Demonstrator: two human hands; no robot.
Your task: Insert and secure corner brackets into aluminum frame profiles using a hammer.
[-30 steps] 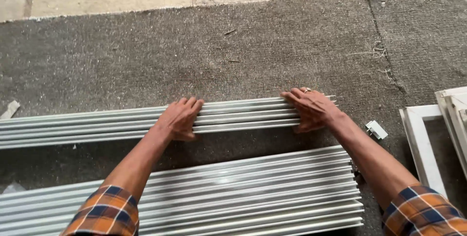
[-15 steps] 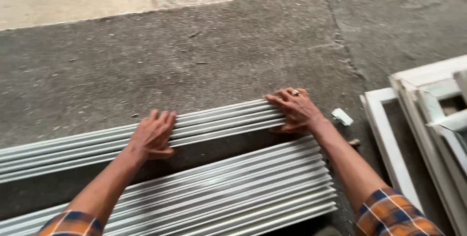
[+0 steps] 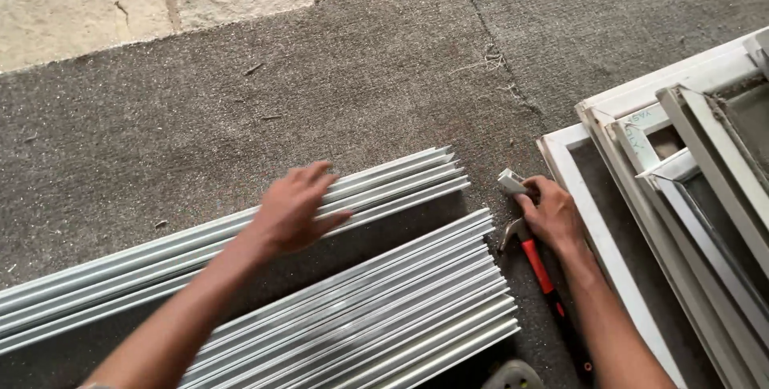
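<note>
The left hand (image 3: pixel 295 209) lay open, fingers spread, flat on the far bundle of aluminium strips (image 3: pixel 384 185) on the grey carpet (image 3: pixel 320 76). The right hand (image 3: pixel 551 214) curled around a small white corner piece (image 3: pixel 511 181), just beside the red-handled hammer (image 3: pixel 538 265). A near bundle of strips (image 3: pixel 376 309) lay below; white frames (image 3: pixel 681 165) were stacked at the right.

Nearer bundle of aluminium strips (image 3: pixel 376 309); stacked white frames (image 3: pixel 681 165) at right; grey carpet (image 3: pixel 360 68).
</note>
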